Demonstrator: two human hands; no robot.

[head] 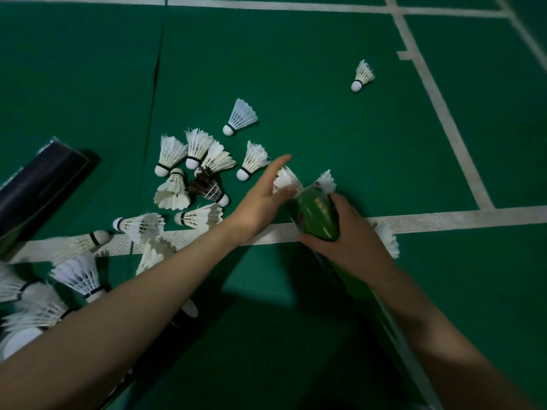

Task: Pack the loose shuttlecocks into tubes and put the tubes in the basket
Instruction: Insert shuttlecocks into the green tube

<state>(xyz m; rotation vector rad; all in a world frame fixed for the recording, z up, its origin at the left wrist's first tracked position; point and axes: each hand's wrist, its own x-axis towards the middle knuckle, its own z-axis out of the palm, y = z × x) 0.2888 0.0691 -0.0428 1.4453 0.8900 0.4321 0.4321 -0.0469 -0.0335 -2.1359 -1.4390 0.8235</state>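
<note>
My right hand (352, 241) grips a green tube (318, 214) near its upper end, tilted away from me. White feathers of a shuttlecock (291, 179) stick out of the tube's mouth. My left hand (263, 196) is at that mouth, fingers mostly straight, thumb and fingertips touching the feathers. Several loose white shuttlecocks (189, 173) and one dark one (207, 186) lie in a pile on the green court floor to the left. Another shuttlecock (387, 239) peeks out behind my right wrist.
A dark tube (35, 187) lies at the far left. Single shuttlecocks lie apart: one plastic (241, 116), one feathered (362, 75) farther right. More shuttlecocks (80, 275) crowd the lower left under my left forearm. White court lines (444, 218) cross the floor.
</note>
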